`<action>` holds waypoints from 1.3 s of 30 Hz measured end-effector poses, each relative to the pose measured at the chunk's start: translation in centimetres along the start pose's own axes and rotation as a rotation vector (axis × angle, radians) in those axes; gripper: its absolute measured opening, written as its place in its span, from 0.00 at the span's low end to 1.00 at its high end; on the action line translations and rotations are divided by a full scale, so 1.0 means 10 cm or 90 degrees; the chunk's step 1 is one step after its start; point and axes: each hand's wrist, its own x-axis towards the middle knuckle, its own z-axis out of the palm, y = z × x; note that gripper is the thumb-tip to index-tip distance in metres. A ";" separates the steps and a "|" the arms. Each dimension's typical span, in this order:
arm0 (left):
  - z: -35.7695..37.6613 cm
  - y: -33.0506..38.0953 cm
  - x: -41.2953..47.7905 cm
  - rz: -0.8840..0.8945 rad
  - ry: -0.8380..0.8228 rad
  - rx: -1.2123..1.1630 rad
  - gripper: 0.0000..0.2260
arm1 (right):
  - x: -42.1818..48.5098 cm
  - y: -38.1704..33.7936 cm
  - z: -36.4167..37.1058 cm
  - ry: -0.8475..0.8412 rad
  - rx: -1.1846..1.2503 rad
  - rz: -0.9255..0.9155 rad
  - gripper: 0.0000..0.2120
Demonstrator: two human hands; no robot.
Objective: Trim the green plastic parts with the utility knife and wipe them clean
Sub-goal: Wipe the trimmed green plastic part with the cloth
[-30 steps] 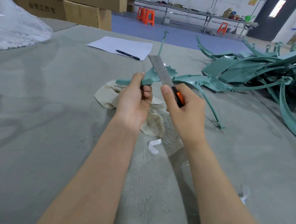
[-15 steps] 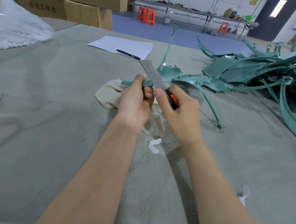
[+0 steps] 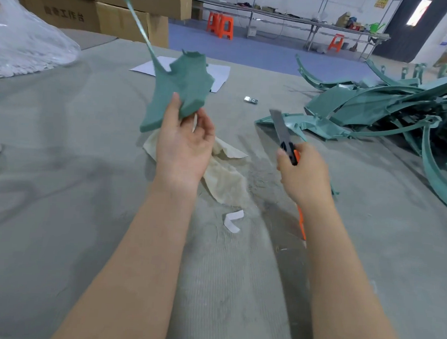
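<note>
On the grey felt-covered table (image 3: 58,198), a pile of green curved plastic parts (image 3: 373,105) is heaped at the far right. A flat green plastic part with a thin arm (image 3: 181,88) is held above the cream cloth (image 3: 224,177), pinched at its near edge by the grip of the left hand (image 3: 184,148). Since the earlier frame it has been lifted and turned. Its long axis is aimed up and far-left. The orange-and-black utility knife (image 3: 282,132), clenched in the right hand (image 3: 304,174), has been drawn off rightward.
</note>
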 end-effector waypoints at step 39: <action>0.09 -0.41 -0.12 0.050 -0.120 0.287 0.09 | -0.14 -0.63 0.26 0.046 0.138 -0.307 0.25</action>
